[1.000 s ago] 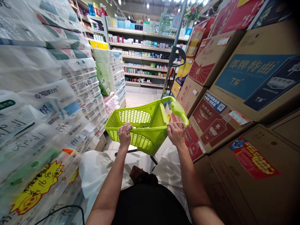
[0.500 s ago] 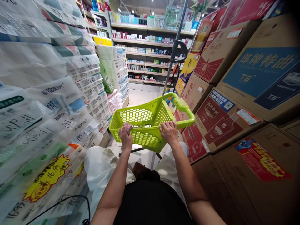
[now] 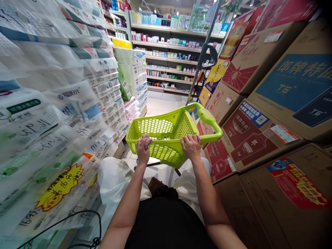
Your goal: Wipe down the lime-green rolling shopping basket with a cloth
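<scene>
In front of my knees stands a lime-green plastic shopping cart [image 3: 166, 152] with perforated basket walls. My left hand [image 3: 142, 150] is closed around a crumpled pinkish-grey cloth [image 3: 146, 140] at the near rim, toward the basket's left end. Farther right, my right hand [image 3: 191, 146] wraps its fingers over the same rim, close to where the cart's handle [image 3: 213, 124] begins. The visible part of the basket's inside holds nothing. My left fingertips are partly hidden by the cloth.
Plastic-wrapped tissue packs [image 3: 85, 100] are stacked high on the left. Cardboard cartons [image 3: 259, 135] rise close on the right. Pale floor tiles [image 3: 166, 99] lead to product shelves [image 3: 168, 45]. A grey pole [image 3: 207, 41] stands beyond the cart; a black cable [image 3: 77, 214] hangs lower left.
The whole view has shifted slightly, so shelves, stacks and cart appear farther right. Both hands keep about the same places on the cart's rim.
</scene>
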Demonstrator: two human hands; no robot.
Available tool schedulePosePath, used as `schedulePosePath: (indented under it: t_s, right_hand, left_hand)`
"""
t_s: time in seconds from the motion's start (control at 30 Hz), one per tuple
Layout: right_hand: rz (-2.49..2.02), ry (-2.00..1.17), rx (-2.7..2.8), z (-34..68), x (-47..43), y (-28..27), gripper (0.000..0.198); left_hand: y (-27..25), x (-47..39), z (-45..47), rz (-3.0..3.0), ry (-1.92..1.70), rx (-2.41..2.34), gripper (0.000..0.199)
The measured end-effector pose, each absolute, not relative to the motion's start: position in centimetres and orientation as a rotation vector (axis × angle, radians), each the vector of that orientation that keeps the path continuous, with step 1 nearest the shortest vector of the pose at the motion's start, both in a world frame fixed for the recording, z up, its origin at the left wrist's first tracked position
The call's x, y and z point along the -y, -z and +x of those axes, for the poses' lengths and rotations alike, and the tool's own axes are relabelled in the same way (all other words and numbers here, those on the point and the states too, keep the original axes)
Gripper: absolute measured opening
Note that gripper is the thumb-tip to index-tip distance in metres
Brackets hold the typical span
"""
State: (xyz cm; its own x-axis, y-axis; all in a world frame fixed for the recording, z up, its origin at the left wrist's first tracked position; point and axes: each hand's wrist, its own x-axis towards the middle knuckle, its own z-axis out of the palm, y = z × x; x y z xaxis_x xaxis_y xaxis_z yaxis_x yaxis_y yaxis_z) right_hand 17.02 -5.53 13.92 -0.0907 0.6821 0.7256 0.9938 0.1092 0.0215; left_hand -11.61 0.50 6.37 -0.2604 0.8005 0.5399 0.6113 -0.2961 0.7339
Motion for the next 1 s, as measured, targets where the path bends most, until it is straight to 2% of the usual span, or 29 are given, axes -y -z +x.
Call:
schedulePosePath:
  t_s: [0.13, 0.23, 0.47, 0.67, 0.87, 1.0]
  right_hand:
    - [-1.612, 0.696, 1.883, 17.2, 5.9, -14.0, 0.026]
    - [-1.605, 0.704, 1.864, 17.2, 6.1, -13.9, 0.027]
    - [-1.622, 0.682, 1.831, 16.9, 6.4, -13.8, 0.026]
    - [-1.597, 0.629, 1.863, 16.9, 6.5, -13.6, 0.025]
    - [-1.599, 0.610, 1.846, 16.6, 6.7, -13.3, 0.026]
    - [-1.607, 0.614, 1.854, 16.5, 6.9, -13.3, 0.026]
  left_hand:
    - [-5.7, -0.6, -12.7, 1.265, -1.892, -1.999, 0.040]
    - [-5.3, -1.1, -13.3, 0.959, -1.936, -2.068, 0.041]
    - [-4.0, 0.4, -8.8, 1.189, -1.787, -1.858, 0.032]
    - [-4.6, -1.8, -11.1, 0.928, -1.995, -2.062, 0.024]
    - [-3.3, 1.7, -4.9, 1.546, -1.806, -1.726, 0.026]
    - [-3.8, 2.7, -3.4, 1.559, -1.839, -1.657, 0.032]
